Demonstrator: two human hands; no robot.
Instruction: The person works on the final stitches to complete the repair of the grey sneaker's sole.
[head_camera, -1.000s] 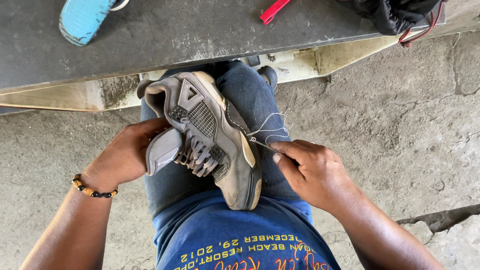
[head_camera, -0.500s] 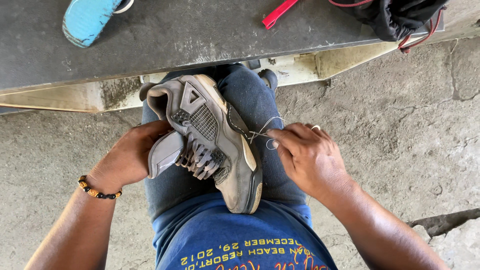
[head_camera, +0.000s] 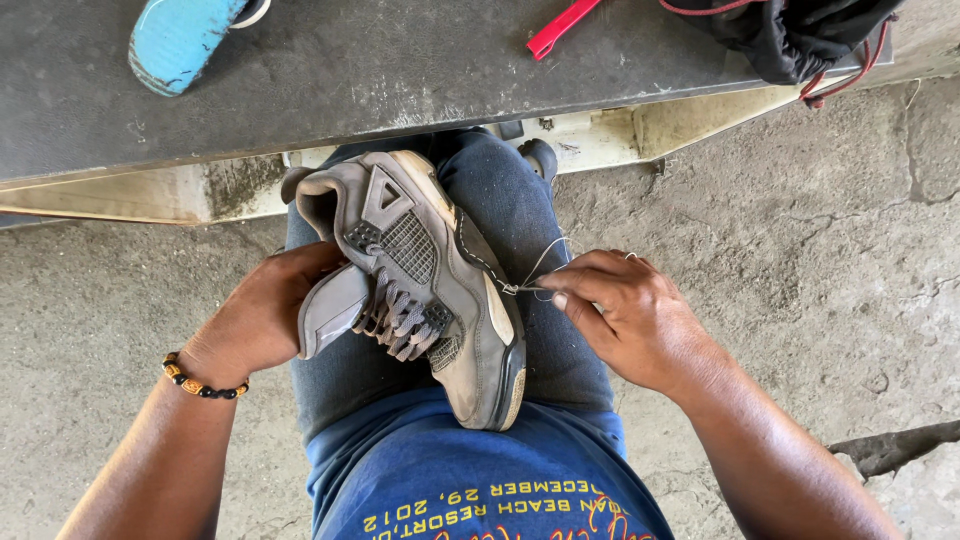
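Right hand (head_camera: 630, 320) shifted lower, pinching thread (head_camera: 535, 268); sneaker (head_camera: 430, 285) unmoved

Matt grey suede sneaker (head_camera: 430, 290), rough concrete floor (head_camera: 800, 250)

Cracked concrete floor (head_camera: 800, 250) in daylight under the hands; a dark bench (head_camera: 400, 70) just beyond them.
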